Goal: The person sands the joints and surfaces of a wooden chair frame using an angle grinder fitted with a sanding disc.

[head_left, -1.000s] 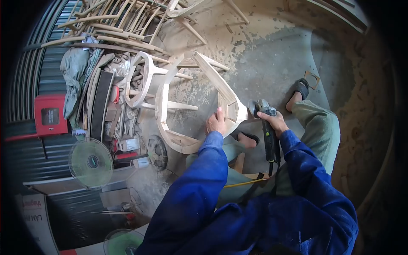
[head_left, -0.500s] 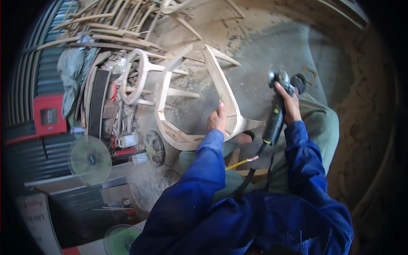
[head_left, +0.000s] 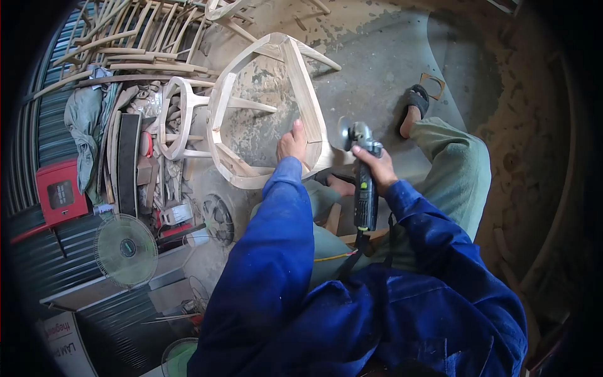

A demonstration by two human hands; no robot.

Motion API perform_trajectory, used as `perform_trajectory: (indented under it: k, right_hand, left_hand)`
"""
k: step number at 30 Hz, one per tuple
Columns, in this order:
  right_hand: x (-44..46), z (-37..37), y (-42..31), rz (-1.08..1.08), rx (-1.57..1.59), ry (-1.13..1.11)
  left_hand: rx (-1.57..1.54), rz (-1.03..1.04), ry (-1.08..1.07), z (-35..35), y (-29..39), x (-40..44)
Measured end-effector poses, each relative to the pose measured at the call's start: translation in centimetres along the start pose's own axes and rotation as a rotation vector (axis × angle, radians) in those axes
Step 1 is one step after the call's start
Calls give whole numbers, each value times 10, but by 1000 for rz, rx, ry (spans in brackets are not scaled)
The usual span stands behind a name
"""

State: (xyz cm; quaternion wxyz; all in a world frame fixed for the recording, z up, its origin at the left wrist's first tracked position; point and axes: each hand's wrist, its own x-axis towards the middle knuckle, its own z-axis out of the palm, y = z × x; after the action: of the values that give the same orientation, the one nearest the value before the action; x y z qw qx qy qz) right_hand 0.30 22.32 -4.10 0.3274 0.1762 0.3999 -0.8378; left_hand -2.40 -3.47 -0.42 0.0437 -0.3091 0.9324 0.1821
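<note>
A pale wooden chair frame [head_left: 303, 91] with legs stands tilted in front of me, its rounded seat ring facing up. My left hand [head_left: 292, 143] is closed around the near part of its straight rail, thumb on top of the wood. My right hand [head_left: 379, 167] grips the body of a black angle grinder [head_left: 365, 200], held upright with its head away from me. The grinder's round disc [head_left: 344, 131] is close to the frame's near right corner; whether it touches the wood I cannot tell. A cord runs from the grinder's lower end toward my lap.
A smaller wooden frame [head_left: 184, 119] stands to the left, beside scrap wood and a heap of curved wooden parts [head_left: 151, 56]. A fan [head_left: 127, 248] and a red box [head_left: 61, 190] are at the left. My sandalled foot [head_left: 414, 107] rests on the concrete floor.
The grinder in my right hand has moved left, close to the frame's corner. My view has shifted, so the frame and left hand appear higher and further left.
</note>
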Motion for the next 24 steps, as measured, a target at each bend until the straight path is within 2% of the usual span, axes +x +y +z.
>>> perform_trajectory:
  k: [1,4,7,11,14,18,24]
  right_hand:
    - [4,9,5,-67,-55,1]
    - [-4,21,5,79,91,-54]
    - [4,23,13,35,14,-64]
    - [9,8,22,136,-152,34]
    - [10,-7,31,225,-124,-29]
    - [10,10,13,41,-187,-41]
    - [11,7,15,92,-207,-62]
  left_hand:
    - [-2,-4,-6,0,1,1]
    - [-5,-23,-20,-1,4,1]
    - [-2,-24,-21,1,4,2]
    - [-2,-26,-43,5,-7,5]
    - [-15,-20,-32,5,-5,5]
    - [-17,-38,-43,1,0,1]
    - [-3,-36,-40,2,1,1]
